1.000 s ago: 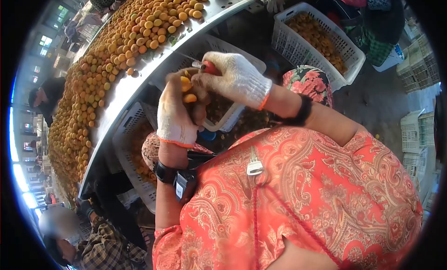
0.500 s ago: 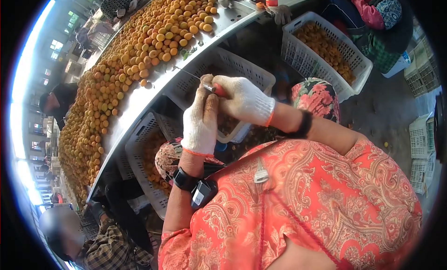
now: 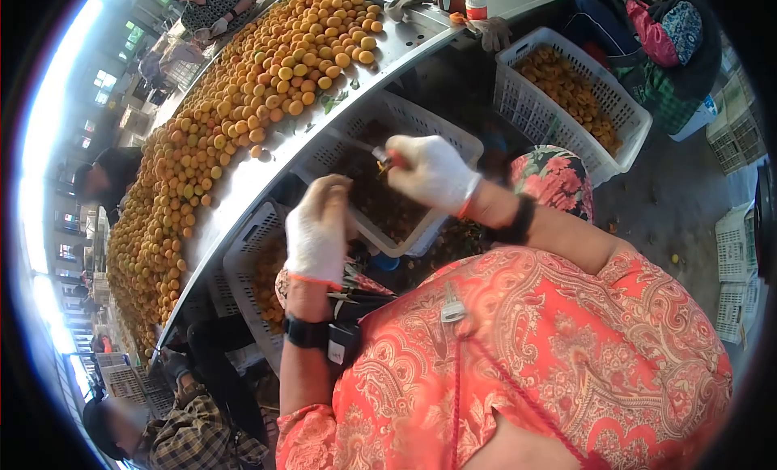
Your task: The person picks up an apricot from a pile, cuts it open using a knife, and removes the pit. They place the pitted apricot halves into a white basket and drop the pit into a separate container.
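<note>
My right hand (image 3: pixel 433 172), in a white knitted glove, is closed around the red handle of a small knife (image 3: pixel 394 159). The knife's blade is hard to make out. Below it stands a white plastic crate (image 3: pixel 441 130) with dark bits inside. My left hand (image 3: pixel 317 237), gloved too, is bent with its fingers together; what they hold, if anything, is hidden. It is near another white crate (image 3: pixel 243 263), where orange fruit pieces show. A large heap of apricots (image 3: pixel 267 89) covers much of the metal table (image 3: pixel 231 199) beyond my hands.
A crate of orange fruit halves (image 3: pixel 619 150) stands at the right, close to a seated person (image 3: pixel 672 49). Another person in a checked shirt (image 3: pixel 198 429) sits at lower left. A grey glove (image 3: pixel 492 34) hangs at the table edge, by a red-and-white container (image 3: pixel 476 7).
My hands have come apart. The left moved left and down, away from the knife; the right moved slightly right and keeps the knife. The view has shifted a little.
</note>
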### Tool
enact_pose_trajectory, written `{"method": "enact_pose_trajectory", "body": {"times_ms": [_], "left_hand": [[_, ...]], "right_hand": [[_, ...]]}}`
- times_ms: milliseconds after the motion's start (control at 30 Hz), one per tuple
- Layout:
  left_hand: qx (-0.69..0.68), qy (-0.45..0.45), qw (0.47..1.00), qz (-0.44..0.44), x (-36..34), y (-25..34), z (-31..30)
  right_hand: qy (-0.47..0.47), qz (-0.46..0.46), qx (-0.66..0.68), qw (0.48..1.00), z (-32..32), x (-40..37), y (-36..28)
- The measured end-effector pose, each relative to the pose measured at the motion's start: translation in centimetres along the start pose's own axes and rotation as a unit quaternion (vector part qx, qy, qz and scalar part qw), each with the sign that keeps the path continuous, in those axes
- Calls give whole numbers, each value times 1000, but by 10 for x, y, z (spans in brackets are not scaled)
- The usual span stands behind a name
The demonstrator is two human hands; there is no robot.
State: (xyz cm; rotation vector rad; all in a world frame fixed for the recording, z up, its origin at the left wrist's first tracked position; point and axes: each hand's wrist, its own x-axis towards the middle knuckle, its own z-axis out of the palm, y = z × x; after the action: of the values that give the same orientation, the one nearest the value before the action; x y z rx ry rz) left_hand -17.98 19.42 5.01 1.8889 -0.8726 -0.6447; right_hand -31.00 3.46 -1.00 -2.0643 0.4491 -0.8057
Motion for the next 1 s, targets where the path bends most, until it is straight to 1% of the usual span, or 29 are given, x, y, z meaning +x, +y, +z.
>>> {"method": "enact_pose_trajectory", "body": {"times_ms": [33,100,133,167,200,233,267,300,367,400,433,467,500,533,567,600,633,667,700,767,833,867,900,967,1000], "left_hand": [[-46,38,998,19,4,-14,-16],[14,120,993,-16,-2,-29,-59],[-13,155,985,-76,-6,-42,-82],[69,168,978,-102,-10,-61,-110],[114,170,965,-164,-17,-68,-134],[382,124,915,17,-15,-142,-192],[471,142,870,-43,-21,-135,-201],[552,156,813,-100,-20,-124,-208],[374,202,898,-114,6,-119,-231],[262,212,941,-22,29,-128,-238],[236,174,956,-33,48,-87,-216],[191,150,970,-26,72,-66,-200],[191,117,974,-26,106,-64,-199],[173,100,980,13,137,-62,-190],[170,110,979,5,161,-52,-172],[234,89,968,29,196,-59,-168],[268,88,958,55,232,-79,-169],[327,82,940,50,253,-74,-156],[367,80,927,10,284,-88,-156],[506,101,847,130,318,-109,-144],[544,90,826,118,354,-143,-140],[576,89,805,108,371,-164,-141],[574,86,808,107,377,-164,-136],[616,56,786,-10,379,-152,-128],[616,40,786,46,387,-185,-139]], "right_hand": [[-3,36,3,999,-3,2,10],[4,82,25,996,-3,1,34],[-3,109,11,994,-6,-1,37],[-11,136,-3,991,-9,-2,41],[-37,167,-19,985,-11,-3,47],[-41,167,-15,985,-11,-5,54],[-35,167,-20,985,-6,-8,63],[-28,167,-25,985,-2,-10,71],[-43,161,-47,985,5,-11,83],[-57,155,-58,985,9,-11,87],[-69,147,-68,984,14,-10,91],[-73,134,-60,986,19,-9,92],[-85,124,-48,987,24,-10,100],[-116,138,-35,983,24,-9,102],[-146,151,-23,977,24,-8,104],[-169,164,-7,972,25,-9,111],[-182,182,-3,966,24,-9,114],[-190,186,-4,964,24,-10,120],[-196,190,-6,962,24,-10,125],[-210,208,-36,955,24,-8,134],[-229,239,-40,943,23,-3,135],[-229,244,-31,942,23,-1,135],[-230,251,-22,940,23,0,136],[-236,260,-13,936,24,1,137],[-240,263,-2,934,25,2,136]]}}
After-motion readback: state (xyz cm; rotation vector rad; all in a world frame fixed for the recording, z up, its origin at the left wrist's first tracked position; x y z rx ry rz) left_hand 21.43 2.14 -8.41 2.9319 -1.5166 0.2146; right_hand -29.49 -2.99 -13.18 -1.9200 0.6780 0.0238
